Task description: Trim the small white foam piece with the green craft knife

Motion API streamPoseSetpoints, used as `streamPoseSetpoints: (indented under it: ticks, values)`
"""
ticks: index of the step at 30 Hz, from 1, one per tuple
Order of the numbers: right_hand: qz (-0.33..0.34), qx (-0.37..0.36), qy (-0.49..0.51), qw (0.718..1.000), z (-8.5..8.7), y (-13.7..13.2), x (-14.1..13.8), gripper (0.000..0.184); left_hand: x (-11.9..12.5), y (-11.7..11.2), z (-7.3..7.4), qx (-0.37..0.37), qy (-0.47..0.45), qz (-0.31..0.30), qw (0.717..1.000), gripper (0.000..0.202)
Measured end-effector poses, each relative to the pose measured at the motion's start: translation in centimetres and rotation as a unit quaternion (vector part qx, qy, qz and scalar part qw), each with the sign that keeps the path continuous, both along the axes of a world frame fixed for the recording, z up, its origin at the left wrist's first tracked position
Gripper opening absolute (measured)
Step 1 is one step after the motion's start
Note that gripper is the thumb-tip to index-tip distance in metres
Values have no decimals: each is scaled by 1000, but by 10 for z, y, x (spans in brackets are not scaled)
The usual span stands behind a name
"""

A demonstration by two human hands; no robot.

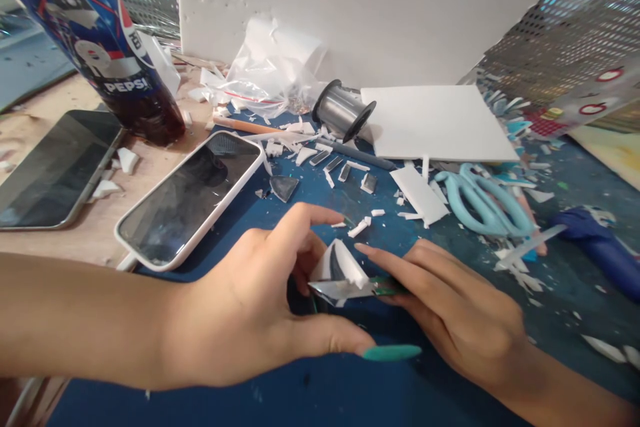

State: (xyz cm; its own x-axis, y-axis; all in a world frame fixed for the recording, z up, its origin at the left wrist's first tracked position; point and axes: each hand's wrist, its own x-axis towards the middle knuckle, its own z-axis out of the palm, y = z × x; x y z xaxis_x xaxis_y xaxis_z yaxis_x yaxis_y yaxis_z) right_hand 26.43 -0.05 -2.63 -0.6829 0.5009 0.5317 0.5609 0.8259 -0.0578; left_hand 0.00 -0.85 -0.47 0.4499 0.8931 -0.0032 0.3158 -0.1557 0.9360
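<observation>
My left hand (pixel 260 300) is curled around a small white foam piece (pixel 353 263) with a dark marking or face. Its index finger arches over the top, and the green-nailed thumb sticks out to the right. Opposite it, my right hand (pixel 450 300) pinches a craft knife (pixel 345 290) by its green handle, index finger stretched along it. The blade points left and lies against the near side of the foam piece; whether it cuts in cannot be told. Just beyond the hands lie small white offcuts (pixel 360 227) on the blue mat (pixel 240 390).
Two phones (pixel 193 197) (pixel 55 170) and a Pepsi bottle (pixel 115 47) are on the left. Behind lie a wire spool (pixel 344 110), a plastic bag (pixel 275 67) and a white sheet (pixel 440 121). Light-blue scissors (pixel 483 203) and a dark-blue tool or tube (pixel 600 250) lie right, among scraps.
</observation>
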Motion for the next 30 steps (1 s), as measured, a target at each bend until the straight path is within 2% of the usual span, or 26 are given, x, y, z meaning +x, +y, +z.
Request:
streamPoseSetpoints:
  ticks: [2,5,7,11,14,18,25,30]
  values:
    - [-4,-6,10,1000,1,1,0,33,1,0,-1,-22,-2,-1,1000,64]
    - [-1,-31,23,999,0,3,1,32,1,3,-2,-34,-8,-15,999,33]
    - [7,-53,28,998,-1,4,2,31,1,5,-1,-39,-13,-25,999,22]
    - [19,-56,24,998,-1,4,3,26,1,7,0,-83,-38,-33,995,26]
    - [19,-53,22,998,0,5,3,22,2,6,0,-106,-48,-20,993,22]
    - [17,-87,34,996,2,6,3,16,3,5,-3,-110,-64,-7,992,20]
    - [26,-122,47,991,7,8,2,16,3,6,-2,-105,-124,-7,987,11]
    - [36,-132,37,990,11,10,1,18,2,6,-2,-102,-112,-7,988,15]
